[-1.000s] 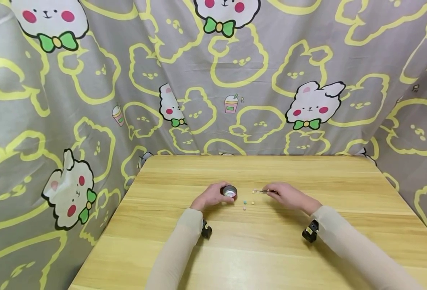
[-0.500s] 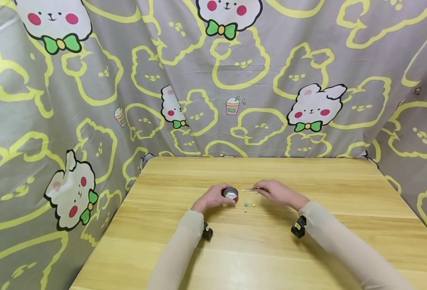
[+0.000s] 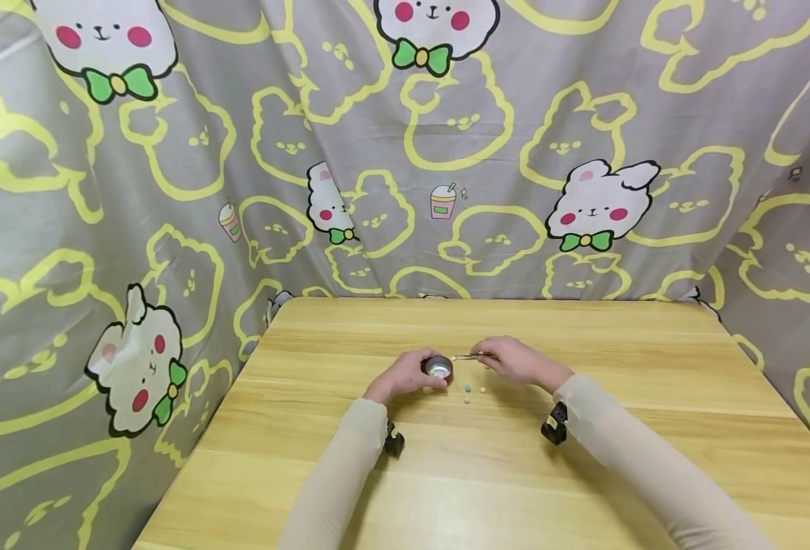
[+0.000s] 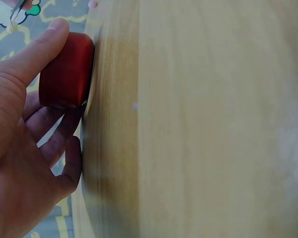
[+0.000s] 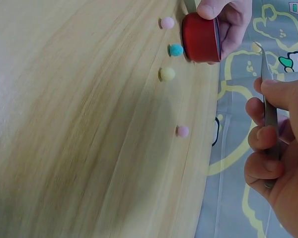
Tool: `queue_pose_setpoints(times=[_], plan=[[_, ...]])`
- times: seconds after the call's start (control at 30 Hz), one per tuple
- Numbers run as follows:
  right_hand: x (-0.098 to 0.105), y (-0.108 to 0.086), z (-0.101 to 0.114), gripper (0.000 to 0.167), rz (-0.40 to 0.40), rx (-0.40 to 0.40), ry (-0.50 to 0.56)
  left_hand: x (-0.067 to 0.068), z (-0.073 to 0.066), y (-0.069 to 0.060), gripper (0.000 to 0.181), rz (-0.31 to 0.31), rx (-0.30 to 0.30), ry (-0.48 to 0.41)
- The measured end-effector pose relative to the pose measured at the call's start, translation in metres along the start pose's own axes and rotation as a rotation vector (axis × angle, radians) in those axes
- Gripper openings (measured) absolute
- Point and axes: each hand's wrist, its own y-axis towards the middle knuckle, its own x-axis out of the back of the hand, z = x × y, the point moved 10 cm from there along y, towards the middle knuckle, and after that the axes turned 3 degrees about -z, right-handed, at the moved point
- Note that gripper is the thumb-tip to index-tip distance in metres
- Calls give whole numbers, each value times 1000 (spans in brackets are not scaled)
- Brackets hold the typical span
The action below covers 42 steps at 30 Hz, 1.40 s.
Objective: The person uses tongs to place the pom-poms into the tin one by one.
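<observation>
My left hand point(image 3: 407, 374) holds a small red tin point(image 4: 67, 70) between thumb and fingers. The tin stands on the table, its silvery inside visible from above in the head view. My right hand point(image 5: 283, 134) grips metal tweezers point(image 5: 269, 111). At their tips is a pale yellow pom-pom point(image 5: 257, 47), raised above the table close to the tin's right side. On the wood nearby lie a teal pom-pom point(image 5: 176, 50), a yellow pom-pom point(image 5: 167, 74) and two pink ones, one pink pom-pom point(image 5: 167, 23) near the tin and another pink pom-pom point(image 5: 183, 131) farther off.
The light wooden table point(image 3: 405, 489) stretches around both hands. A grey curtain point(image 3: 377, 137) with cartoon prints hangs behind its far edge and along the sides. Each wrist carries a small black camera.
My right hand has moved left with the tweezers and pom-pom, bringing them near the tin. My left hand keeps its hold on the tin in the same place.
</observation>
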Motion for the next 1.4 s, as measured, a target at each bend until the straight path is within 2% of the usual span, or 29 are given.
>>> queue_pose_setpoints(times=[0.47, 0.97, 1.23, 1.4], plan=[[-8, 8, -3, 17, 37, 14, -29, 4, -2, 0, 54, -10, -9, -3], [-17, 10, -2, 17, 54, 20, -30, 1, 2, 1, 51, -10, -4, -13], [-16, 9, 0, 18, 59, 10, -34, -1, 1, 1, 52, -9, -2, -2], [-15, 8, -1, 17, 57, -31, -26, -1, 1, -1, 52, -9, -1, 1]])
